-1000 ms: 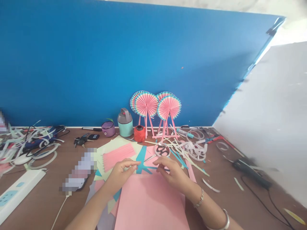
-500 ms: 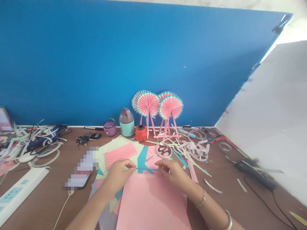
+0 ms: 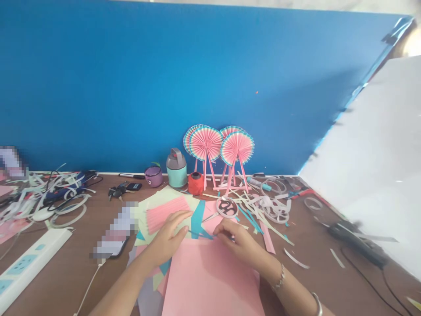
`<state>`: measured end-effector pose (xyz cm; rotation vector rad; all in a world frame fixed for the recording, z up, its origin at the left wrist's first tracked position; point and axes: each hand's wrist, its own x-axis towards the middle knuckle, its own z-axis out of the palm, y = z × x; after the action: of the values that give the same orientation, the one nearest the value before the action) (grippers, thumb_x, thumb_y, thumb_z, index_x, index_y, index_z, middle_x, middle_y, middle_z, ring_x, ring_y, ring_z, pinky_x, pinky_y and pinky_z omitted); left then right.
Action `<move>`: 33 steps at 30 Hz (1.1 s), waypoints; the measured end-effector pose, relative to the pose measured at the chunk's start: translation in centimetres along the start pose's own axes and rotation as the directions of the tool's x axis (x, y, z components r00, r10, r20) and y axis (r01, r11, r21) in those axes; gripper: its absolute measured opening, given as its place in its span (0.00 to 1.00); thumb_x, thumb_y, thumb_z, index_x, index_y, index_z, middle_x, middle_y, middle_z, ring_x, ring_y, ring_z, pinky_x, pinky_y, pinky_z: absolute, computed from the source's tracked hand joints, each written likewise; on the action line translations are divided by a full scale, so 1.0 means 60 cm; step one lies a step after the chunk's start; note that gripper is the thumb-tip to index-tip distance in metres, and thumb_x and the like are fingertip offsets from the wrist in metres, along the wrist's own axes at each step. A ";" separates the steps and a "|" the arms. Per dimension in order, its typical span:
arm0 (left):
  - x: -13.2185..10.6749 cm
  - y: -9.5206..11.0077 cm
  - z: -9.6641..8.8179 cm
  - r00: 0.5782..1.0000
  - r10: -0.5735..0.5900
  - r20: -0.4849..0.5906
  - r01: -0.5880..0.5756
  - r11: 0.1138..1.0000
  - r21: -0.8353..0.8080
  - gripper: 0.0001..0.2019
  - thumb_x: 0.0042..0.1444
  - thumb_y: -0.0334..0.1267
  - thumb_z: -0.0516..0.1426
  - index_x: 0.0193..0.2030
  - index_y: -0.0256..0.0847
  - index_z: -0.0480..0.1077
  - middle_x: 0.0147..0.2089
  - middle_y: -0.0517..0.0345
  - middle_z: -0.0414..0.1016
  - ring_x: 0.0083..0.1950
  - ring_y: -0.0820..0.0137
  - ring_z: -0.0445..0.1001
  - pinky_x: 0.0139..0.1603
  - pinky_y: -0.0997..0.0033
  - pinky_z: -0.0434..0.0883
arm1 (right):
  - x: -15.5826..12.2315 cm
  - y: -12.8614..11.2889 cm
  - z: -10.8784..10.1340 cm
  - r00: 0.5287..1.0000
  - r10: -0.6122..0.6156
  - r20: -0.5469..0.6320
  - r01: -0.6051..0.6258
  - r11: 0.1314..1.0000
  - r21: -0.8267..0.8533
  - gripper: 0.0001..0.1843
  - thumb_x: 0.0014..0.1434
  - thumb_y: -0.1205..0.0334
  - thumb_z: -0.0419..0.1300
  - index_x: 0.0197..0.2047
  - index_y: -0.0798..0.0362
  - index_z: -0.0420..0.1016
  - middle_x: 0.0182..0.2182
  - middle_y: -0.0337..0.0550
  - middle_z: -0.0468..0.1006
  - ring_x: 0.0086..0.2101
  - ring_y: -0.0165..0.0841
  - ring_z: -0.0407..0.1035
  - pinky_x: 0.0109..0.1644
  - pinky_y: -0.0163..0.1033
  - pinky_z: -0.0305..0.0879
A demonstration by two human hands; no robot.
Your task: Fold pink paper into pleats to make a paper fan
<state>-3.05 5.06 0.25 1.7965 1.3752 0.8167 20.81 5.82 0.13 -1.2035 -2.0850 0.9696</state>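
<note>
My left hand [image 3: 169, 235] is over the left side of the stacked paper, its thumb and fingers apart and nothing in them. My right hand [image 3: 237, 240] is closed in a pinch above the pink paper sheet [image 3: 213, 281]. From its fingertips a thin dark strip [image 3: 201, 234] reaches left toward my left thumb; its exact kind is too fine to tell. Behind my left hand lies a pleated pink paper piece [image 3: 168, 211] on pale green paper [image 3: 143, 210]. Blue paper [image 3: 198, 215] lies between the hands. Scissors with black handles [image 3: 226, 206] rest beyond my right hand, inside or under a round tape roll.
Several pink paper fans on stands [image 3: 237, 149] are near the blue partition [image 3: 131, 87]. Beside them are a teal jar [image 3: 176, 173], a red item [image 3: 196, 184] and a purple pot [image 3: 153, 176]. Paper scraps [image 3: 272, 208], a phone [image 3: 116, 232] and a power strip [image 3: 26, 263] lie around.
My left hand has opened, its fingers lifting and spreading off the thin strip it was pinching. My right hand keeps its pinch. The view has shifted slightly left.
</note>
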 end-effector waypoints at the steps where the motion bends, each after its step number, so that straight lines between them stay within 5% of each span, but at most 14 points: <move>1: 0.000 0.003 0.000 1.000 -0.013 0.007 0.013 1.000 -0.011 0.20 0.58 0.42 0.49 0.57 0.49 0.65 0.61 0.54 0.65 0.61 0.61 0.61 0.57 0.63 0.63 | 0.000 0.000 0.000 1.000 0.000 0.002 0.000 1.000 0.003 0.12 0.58 0.71 0.49 0.36 0.53 0.73 0.34 0.43 0.74 0.34 0.32 0.67 0.38 0.35 0.62; 5: 0.003 0.016 -0.004 0.990 -0.116 0.074 0.119 0.993 -0.029 0.15 0.56 0.45 0.51 0.43 0.43 0.73 0.45 0.54 0.76 0.47 0.63 0.71 0.48 0.65 0.66 | 0.000 0.000 0.000 1.000 0.011 -0.002 -0.011 1.000 0.002 0.12 0.57 0.71 0.49 0.36 0.53 0.73 0.34 0.43 0.74 0.34 0.32 0.67 0.37 0.35 0.61; 9: 0.008 0.015 -0.007 0.986 -0.160 0.055 0.162 0.987 -0.021 0.11 0.52 0.43 0.52 0.30 0.40 0.72 0.32 0.58 0.75 0.36 0.66 0.70 0.40 0.68 0.65 | 0.000 0.001 0.000 1.000 0.019 -0.003 -0.019 1.000 0.006 0.12 0.57 0.71 0.49 0.35 0.53 0.73 0.33 0.41 0.74 0.33 0.31 0.66 0.37 0.35 0.61; 18: 0.013 0.001 -0.015 0.983 -0.186 -0.006 0.186 0.982 -0.039 0.10 0.47 0.44 0.55 0.25 0.40 0.67 0.26 0.62 0.69 0.29 0.71 0.65 0.31 0.72 0.62 | 0.002 0.003 0.000 0.981 0.192 -0.021 -0.191 0.981 0.017 0.09 0.52 0.72 0.52 0.31 0.55 0.72 0.28 0.40 0.73 0.27 0.29 0.63 0.30 0.32 0.58; 26: 0.014 -0.004 -0.038 0.956 -0.278 0.096 0.289 0.948 -0.130 0.13 0.44 0.47 0.55 0.25 0.38 0.69 0.26 0.60 0.69 0.29 0.70 0.66 0.31 0.72 0.63 | 0.001 0.022 0.003 0.969 0.244 -0.042 -0.240 0.968 0.074 0.09 0.54 0.67 0.51 0.36 0.54 0.72 0.31 0.41 0.74 0.29 0.30 0.64 0.31 0.33 0.58; 33: 0.009 0.003 -0.043 0.940 -0.322 0.111 0.326 0.945 -0.015 0.08 0.43 0.43 0.53 0.23 0.40 0.65 0.24 0.62 0.68 0.28 0.70 0.67 0.30 0.72 0.64 | 0.004 0.018 0.005 0.964 0.263 -0.029 -0.262 0.965 0.029 0.08 0.53 0.67 0.53 0.36 0.53 0.71 0.31 0.39 0.74 0.27 0.29 0.62 0.30 0.33 0.56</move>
<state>-4.95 5.97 1.81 1.5094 1.5237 0.5557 21.03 6.31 -0.91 -1.5005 -1.9142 1.0814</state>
